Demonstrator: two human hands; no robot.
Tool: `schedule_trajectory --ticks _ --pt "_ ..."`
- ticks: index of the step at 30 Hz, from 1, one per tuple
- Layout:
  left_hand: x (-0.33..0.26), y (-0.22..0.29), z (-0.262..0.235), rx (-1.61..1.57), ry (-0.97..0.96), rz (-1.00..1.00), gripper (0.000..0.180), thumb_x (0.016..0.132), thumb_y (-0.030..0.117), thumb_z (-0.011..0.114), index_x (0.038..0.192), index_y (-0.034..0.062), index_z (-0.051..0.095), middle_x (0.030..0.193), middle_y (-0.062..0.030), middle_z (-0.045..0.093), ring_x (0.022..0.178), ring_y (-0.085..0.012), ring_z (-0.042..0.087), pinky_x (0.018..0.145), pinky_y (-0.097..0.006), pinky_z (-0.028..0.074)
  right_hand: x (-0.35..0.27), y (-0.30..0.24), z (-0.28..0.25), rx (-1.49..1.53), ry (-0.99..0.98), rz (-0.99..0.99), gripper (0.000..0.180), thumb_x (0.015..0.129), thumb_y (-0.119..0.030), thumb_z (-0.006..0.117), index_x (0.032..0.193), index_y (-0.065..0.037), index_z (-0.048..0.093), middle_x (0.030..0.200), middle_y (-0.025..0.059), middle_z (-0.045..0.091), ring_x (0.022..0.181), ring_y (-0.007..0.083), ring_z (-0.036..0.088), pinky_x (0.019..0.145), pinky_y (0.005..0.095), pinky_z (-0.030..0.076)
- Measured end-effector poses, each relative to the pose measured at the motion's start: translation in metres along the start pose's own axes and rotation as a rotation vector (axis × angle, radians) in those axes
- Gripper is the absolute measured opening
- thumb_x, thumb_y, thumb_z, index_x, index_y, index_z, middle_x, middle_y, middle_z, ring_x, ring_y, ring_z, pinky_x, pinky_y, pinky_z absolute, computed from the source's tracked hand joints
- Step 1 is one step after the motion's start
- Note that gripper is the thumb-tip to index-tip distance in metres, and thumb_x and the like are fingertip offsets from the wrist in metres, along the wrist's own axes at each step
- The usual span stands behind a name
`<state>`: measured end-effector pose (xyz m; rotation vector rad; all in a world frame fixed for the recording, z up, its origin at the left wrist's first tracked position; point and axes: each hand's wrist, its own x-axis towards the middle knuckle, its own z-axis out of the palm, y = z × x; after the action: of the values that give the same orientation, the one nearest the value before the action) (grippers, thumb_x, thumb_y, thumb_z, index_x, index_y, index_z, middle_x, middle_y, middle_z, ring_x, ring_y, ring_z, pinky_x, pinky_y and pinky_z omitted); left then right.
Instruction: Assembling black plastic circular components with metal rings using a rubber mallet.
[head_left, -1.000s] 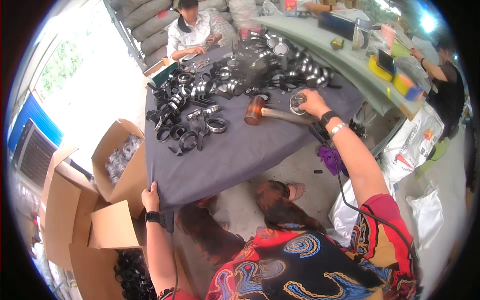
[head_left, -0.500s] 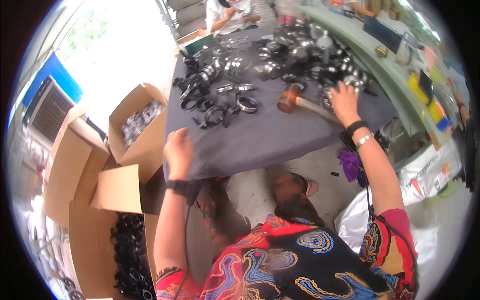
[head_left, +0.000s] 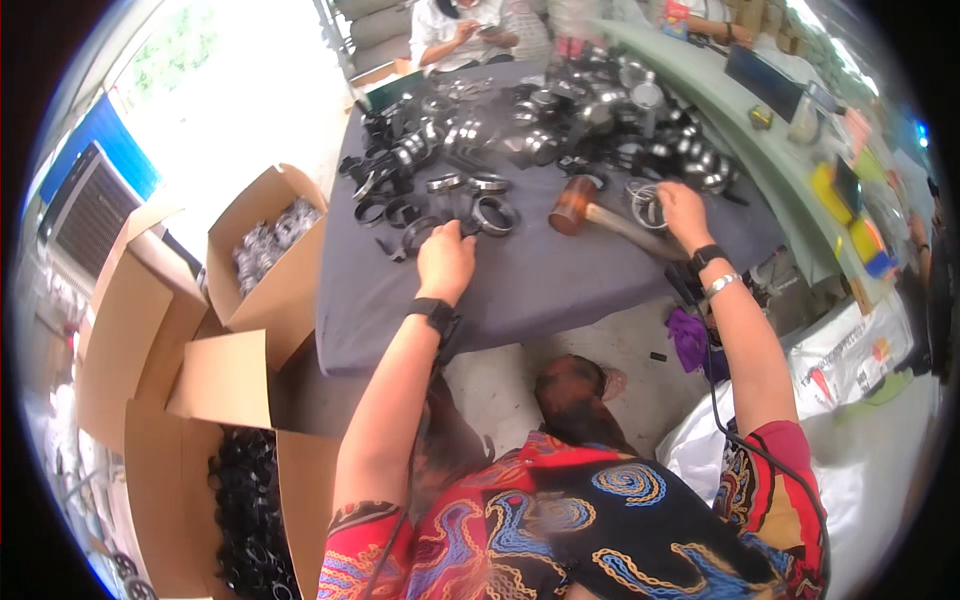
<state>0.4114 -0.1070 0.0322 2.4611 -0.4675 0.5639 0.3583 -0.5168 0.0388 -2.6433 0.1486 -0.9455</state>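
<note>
At the table's left front, my left hand [head_left: 446,262] is closed with its fingertips on a black ring [head_left: 420,234], which it partly covers. Beside it lie more black-and-silver rings [head_left: 495,215]. On the right, my right hand [head_left: 685,215] pinches the edge of a thin silver ring [head_left: 642,204], tilted just above the cloth. Between my hands rests a mallet with a brown head [head_left: 573,205] and a pale wooden handle [head_left: 628,230] slanting toward my right wrist.
A heap of metal rings [head_left: 600,105] covers the far part of the grey-clothed table [head_left: 560,280]. Open cardboard boxes [head_left: 225,375] with metal and black parts stand on the left. A green-covered bench [head_left: 715,95] runs along the right. A person [head_left: 460,35] sits beyond the far edge.
My left hand has moved right and forward from the table's left edge onto the black ring. My right hand has shifted slightly left and nearer, bringing the silver ring beside the mallet.
</note>
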Motion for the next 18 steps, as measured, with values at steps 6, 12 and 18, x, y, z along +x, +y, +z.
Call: schedule_trajectory --ticks 6,12,18 --pt "0.019 0.023 0.027 -0.081 -0.048 -0.109 0.024 0.08 0.019 0.068 0.095 0.0007 0.062 0.095 -0.0204 0.065 0.091 -0.0383 0.062 0.082 -0.046 0.049 0.012 -0.009 0.018 -0.011 0.109 0.028 0.03 0.093 -0.028 0.05 0.102 -0.006 0.067 0.095 0.0188 0.066 0.09 0.0381 0.062 0.078 0.0437 0.049" --pt "0.011 0.044 0.015 -0.256 0.089 0.024 0.04 0.078 0.017 0.07 0.114 0.0013 0.061 0.113 -0.018 0.062 0.101 -0.0361 0.061 0.089 -0.042 0.048 0.013 -0.024 -0.005 -0.182 -0.156 0.224 0.033 0.094 -0.035 0.047 0.113 -0.015 0.066 0.108 0.0149 0.066 0.103 0.0357 0.061 0.09 0.044 0.047" --pt "-0.018 -0.004 -0.057 -0.005 0.345 0.055 0.016 0.072 0.008 0.069 0.087 0.0078 0.063 0.091 -0.0114 0.06 0.086 -0.0326 0.058 0.073 -0.043 0.049 0.013 -0.028 -0.028 -0.209 -0.16 0.203 0.032 0.095 -0.034 0.045 0.107 -0.015 0.067 0.106 0.0131 0.067 0.1 0.0363 0.061 0.087 0.045 0.048"
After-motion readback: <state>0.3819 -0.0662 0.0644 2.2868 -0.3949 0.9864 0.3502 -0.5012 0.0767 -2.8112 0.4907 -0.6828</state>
